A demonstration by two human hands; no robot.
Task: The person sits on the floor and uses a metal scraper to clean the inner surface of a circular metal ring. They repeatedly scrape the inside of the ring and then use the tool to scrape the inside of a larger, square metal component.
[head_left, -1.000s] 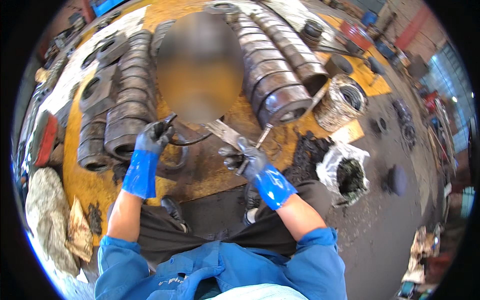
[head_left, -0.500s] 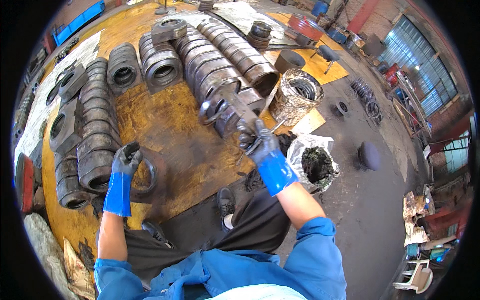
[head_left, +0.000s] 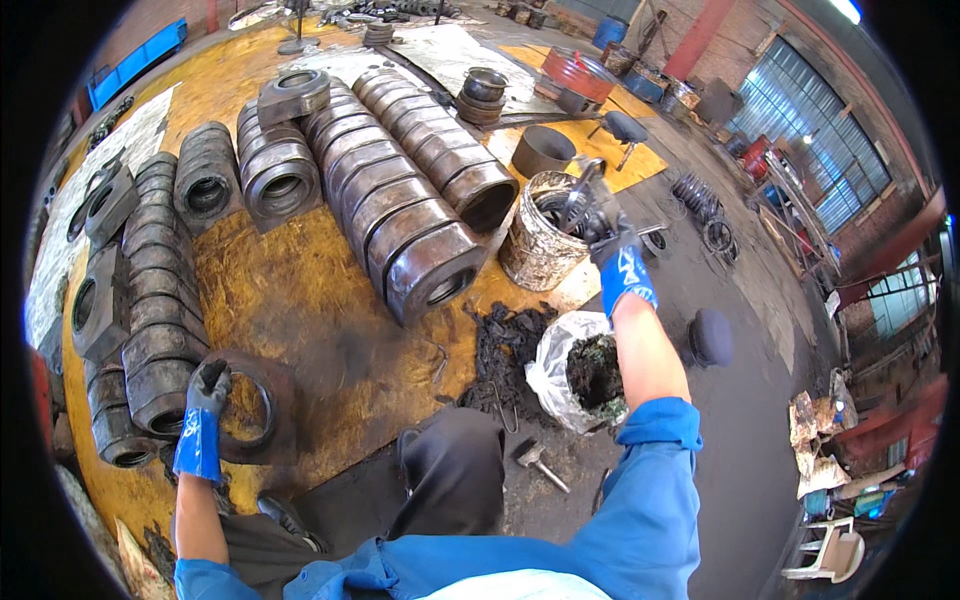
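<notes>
My gloved right hand is closed on a dark metal tool, smeared by motion, its exact kind unclear. The hand is at the right rim of a stained white bucket, and the tool overlaps the bucket's mouth. Inside it, dark round coils or rings show. My gloved left hand has its fingers curled, with nothing visible in them. It is beside a dark metal block with a round hole, in front of the left row of ring-shaped blocks. Whether it touches the block cannot be made out.
A plastic bag of dark material stands below the bucket, beside dark scraps. A short-handled tool lies near my knee. Long rows of blocks stand ahead on the yellow sheet. A dark round object is at right.
My right hand has moved right with the tool, from the middle row's near end to the bucket. My left hand has come lower, next to the holed block. The view has shifted.
</notes>
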